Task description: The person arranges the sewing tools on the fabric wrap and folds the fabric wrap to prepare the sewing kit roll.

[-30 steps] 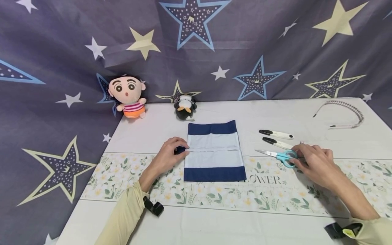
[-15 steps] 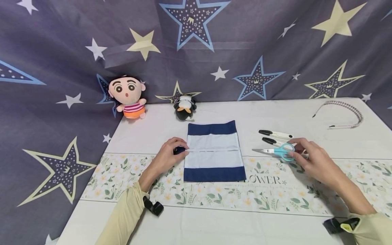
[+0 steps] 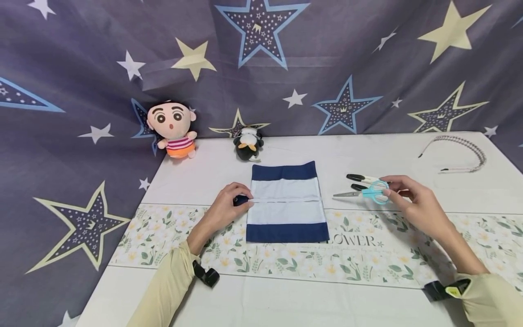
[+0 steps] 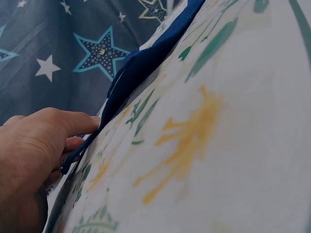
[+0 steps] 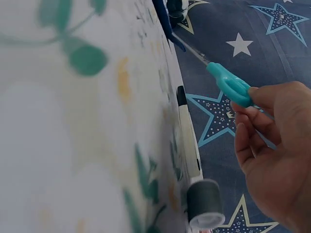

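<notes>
A flat, folded cloth [image 3: 286, 211], pale in the middle with navy bands at top and bottom, lies on the table with a seam across it. My left hand [image 3: 222, 206] pinches its left edge, where a small navy part shows between thumb and forefinger. In the left wrist view the navy edge [image 4: 124, 82] runs to the fingertips. My right hand [image 3: 421, 204] pinches scissors [image 3: 373, 192] by their light blue handles, above the table. Their closed blades point left toward the cloth. The right wrist view shows the handles [image 5: 231, 85] between thumb and fingers.
Two white, black-ended tools [image 3: 355, 177] lie behind the scissors, partly covered. A dark cylinder with a white end [image 5: 205, 204] stands near the right hand. A headband [image 3: 480, 152] is at back right; a doll [image 3: 175, 129] and penguin toy [image 3: 247, 144] sit at the back.
My right hand has picked up the scissors from the table and moved them up and slightly left. The left hand stays at the cloth's edge.
</notes>
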The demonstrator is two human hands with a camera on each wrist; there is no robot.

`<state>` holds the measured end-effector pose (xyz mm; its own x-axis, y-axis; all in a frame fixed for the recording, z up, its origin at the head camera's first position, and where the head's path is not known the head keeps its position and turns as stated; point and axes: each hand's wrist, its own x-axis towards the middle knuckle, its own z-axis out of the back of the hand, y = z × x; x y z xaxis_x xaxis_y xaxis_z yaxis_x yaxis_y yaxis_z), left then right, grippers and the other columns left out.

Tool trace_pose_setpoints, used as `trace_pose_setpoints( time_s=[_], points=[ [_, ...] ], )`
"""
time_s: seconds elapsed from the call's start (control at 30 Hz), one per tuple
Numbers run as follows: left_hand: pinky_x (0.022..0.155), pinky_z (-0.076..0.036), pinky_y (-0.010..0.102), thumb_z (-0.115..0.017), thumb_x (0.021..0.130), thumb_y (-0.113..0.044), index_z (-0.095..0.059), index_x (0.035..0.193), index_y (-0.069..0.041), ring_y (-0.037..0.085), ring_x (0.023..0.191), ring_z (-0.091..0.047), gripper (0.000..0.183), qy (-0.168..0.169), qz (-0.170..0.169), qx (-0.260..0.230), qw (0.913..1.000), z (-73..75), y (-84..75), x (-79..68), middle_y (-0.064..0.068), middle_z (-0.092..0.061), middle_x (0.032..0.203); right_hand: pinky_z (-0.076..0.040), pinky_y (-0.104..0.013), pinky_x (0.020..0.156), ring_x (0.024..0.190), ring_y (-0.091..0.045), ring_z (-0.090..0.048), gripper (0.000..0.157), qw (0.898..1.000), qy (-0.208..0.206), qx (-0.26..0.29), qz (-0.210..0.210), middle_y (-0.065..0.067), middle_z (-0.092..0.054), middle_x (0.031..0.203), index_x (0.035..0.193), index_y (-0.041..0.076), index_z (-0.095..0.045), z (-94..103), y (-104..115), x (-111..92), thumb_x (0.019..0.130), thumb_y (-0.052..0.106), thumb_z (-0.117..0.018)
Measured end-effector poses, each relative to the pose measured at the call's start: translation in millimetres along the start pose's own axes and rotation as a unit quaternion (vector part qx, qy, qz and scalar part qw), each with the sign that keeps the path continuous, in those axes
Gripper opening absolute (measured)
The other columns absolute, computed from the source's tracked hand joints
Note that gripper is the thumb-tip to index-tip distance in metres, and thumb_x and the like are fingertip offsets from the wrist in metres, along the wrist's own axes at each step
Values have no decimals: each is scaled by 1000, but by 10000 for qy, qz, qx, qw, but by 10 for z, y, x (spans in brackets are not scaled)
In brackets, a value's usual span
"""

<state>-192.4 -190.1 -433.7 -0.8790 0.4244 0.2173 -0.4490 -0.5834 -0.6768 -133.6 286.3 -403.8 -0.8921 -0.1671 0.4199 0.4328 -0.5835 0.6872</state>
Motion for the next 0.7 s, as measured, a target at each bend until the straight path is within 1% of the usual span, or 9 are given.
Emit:
trace_pose_setpoints(
  time_s=[0.1,0.2,0.33,0.47,0.53,0.6,0.7],
  points=[
    [101,-44,51,-75,97,-19,-73,105,-12,30,120,-55,11,9,63,-6,10000,-4,5,5,6,-62,123,-44,-9,82,86,-5,-62,33,9997,-15,198,-122,-9,-64,97,135,1,-64,-20,21,75,102,0,-63],
    [100,-44,52,-75,97,-19,-73,105,-13,30,119,-55,10,-1,69,-12,10000,-5,11,6,6,-62,123,-46,-11,78,84,-9,-63,32,9988,-3,466,-155,-10,-64,97,134,-1,-64,-69,36,172,102,0,-63],
    [101,-44,52,-75,97,-20,-73,105,-13,31,119,-55,10,10,68,-31,10000,-6,13,3,6,-62,123,-48,-12,79,83,-11,-63,31,9959,130,889,-94,-14,-64,95,133,-4,-64,-180,42,319,102,-3,-62],
    [101,-43,52,-74,98,-20,-73,105,-13,30,119,-54,10,42,117,-55,9999,-6,12,-1,6,-62,123,-51,-15,79,84,-13,-66,31,9933,333,1109,-42,-18,-66,96,133,-5,-64,-319,47,463,102,-3,-61],
    [101,-43,52,-74,98,-21,-73,105,-14,30,119,-54,10,46,147,-58,9999,-5,12,-3,5,-62,123,-50,-17,68,80,-15,-65,30,9924,457,1136,-79,-19,-66,97,133,-3,-64,-385,55,524,103,-1,-61],
    [100,-43,52,-74,98,-20,-73,106,-13,30,119,-54,10,42,147,-61,9999,-6,13,-4,5,-62,123,-47,-21,59,73,-19,-62,30,9915,576,1160,-136,-18,-66,96,134,-1,-65,-447,64,580,104,2,-61],
    [100,-44,52,-74,97,-20,-73,105,-13,30,119,-54,10,21,132,-63,9999,-6,11,-6,6,-62,123,-39,-26,51,66,-25,-56,29,9900,753,1166,-245,-17,-66,95,134,2,-66,-531,77,660,106,6,-60]
  ],
)
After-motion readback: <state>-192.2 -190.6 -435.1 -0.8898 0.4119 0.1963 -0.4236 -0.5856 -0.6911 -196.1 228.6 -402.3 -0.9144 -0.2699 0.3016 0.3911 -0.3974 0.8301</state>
